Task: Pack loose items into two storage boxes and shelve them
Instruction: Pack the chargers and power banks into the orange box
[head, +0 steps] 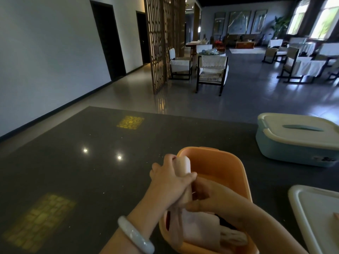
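Two boxes — orange box [225,167], blue box [293,142]; left hand [170,178] grips white roll [185,166]; right hand [220,200] pinches cloth [198,228]

To your left the dark counter [77,162] lies bare, so a hand can pass freely there and along the far edge. Straight ahead the open orange box [220,162] blocks the way; its far half has room inside, while pale cloth [200,228] and both hands fill the near half. To your right the lidded blue box [297,142] stands apart, with a clear lane between it and the white lid [315,217] near you.
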Motion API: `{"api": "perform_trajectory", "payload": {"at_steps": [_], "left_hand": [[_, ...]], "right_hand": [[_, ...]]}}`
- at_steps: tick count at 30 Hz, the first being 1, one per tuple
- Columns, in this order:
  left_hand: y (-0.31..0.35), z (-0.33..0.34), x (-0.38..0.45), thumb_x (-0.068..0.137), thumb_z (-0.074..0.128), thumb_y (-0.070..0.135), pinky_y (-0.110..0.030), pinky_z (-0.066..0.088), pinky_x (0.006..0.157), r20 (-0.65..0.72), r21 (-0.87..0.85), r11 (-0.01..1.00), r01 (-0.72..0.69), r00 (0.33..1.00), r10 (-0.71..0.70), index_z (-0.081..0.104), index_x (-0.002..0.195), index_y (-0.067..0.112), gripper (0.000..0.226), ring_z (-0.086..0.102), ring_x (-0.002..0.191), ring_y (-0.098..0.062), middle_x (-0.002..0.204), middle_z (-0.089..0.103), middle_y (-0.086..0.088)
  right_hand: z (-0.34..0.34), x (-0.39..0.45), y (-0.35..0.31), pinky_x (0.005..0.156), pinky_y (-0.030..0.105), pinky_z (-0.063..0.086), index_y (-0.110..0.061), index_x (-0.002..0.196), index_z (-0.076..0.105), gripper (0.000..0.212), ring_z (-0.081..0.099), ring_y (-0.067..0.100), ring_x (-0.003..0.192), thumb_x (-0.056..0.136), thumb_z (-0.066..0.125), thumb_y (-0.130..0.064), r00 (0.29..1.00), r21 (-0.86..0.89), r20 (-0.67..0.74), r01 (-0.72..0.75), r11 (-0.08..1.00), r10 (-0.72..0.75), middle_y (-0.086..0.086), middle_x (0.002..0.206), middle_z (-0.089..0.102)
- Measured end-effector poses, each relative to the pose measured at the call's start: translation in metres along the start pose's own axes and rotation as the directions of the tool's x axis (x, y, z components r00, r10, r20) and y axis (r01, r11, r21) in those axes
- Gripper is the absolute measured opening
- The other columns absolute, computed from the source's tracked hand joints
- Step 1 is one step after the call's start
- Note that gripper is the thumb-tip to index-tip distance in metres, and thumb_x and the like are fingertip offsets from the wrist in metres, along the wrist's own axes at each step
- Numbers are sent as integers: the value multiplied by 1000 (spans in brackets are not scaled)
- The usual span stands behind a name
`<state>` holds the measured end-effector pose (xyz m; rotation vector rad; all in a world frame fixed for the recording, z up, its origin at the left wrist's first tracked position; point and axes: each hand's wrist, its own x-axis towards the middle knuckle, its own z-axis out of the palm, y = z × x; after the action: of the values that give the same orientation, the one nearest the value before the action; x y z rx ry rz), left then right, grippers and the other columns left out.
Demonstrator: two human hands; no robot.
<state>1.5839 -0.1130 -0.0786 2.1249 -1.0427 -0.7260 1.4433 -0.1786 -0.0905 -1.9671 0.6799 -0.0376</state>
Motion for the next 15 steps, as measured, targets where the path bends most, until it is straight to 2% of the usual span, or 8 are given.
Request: {"api": "perform_trajectory", "payload": {"at_steps": [3, 5, 7, 9, 11, 15], "left_hand": [[7, 7, 8, 78, 61, 66, -49, 46, 97, 41, -105, 992, 71, 997, -67, 30, 130, 45, 64, 44, 119, -27, 124, 30, 1], [7, 8, 10, 83, 54, 66, -49, 47, 96, 72, -187, 979, 85, 995, -72, 34, 130, 45, 56, 48, 115, -27, 125, 34, 0], [4, 6, 11, 91, 49, 58, -48, 50, 93, 100, -276, 958, 78, 994, -52, 37, 130, 41, 44, 55, 108, -25, 125, 45, -2], [2, 3, 11, 97, 51, 40, -47, 53, 90, 102, -341, 938, 69, 994, -36, 40, 127, 37, 33, 59, 102, -20, 117, 54, -1], [1, 0, 11, 96, 55, 25, -45, 55, 87, 89, -366, 928, 65, 995, -35, 43, 124, 35, 31, 60, 99, -19, 113, 56, 1], [0, 0, 10, 90, 64, 17, -45, 59, 77, 79, -491, 866, 92, 995, -61, 47, 117, 33, 36, 61, 100, -24, 115, 56, -3]], "right_hand": [[4, 0, 0, 75, 11, 48, -39, 121, 51, 46, 61, -3, 100, 81, 73, -33, 995, 68, -93, -36, 997, 43, -17, 111, 64], [2, -3, 5, 80, 18, 53, -40, 118, 54, 42, 63, -1, 98, 81, 73, -29, 993, 175, -93, -58, 983, 75, -15, 107, 67], [-3, -7, 10, 90, 33, 54, -39, 118, 57, 41, 65, 6, 101, 83, 71, -22, 992, 285, -80, -75, 956, 101, -12, 109, 69], [-10, -10, 15, 92, 40, 54, -39, 119, 59, 41, 67, 12, 103, 86, 67, -16, 992, 364, -63, -77, 928, 108, -10, 110, 69], [-17, -11, 20, 91, 42, 54, -39, 121, 57, 43, 67, 15, 103, 88, 64, -13, 992, 425, -47, -84, 901, 115, -9, 112, 69], [-27, -7, 27, 84, 38, 58, -42, 118, 59, 42, 68, 11, 99, 89, 62, -12, 984, 449, -88, -99, 888, 154, -14, 108, 69]]}}
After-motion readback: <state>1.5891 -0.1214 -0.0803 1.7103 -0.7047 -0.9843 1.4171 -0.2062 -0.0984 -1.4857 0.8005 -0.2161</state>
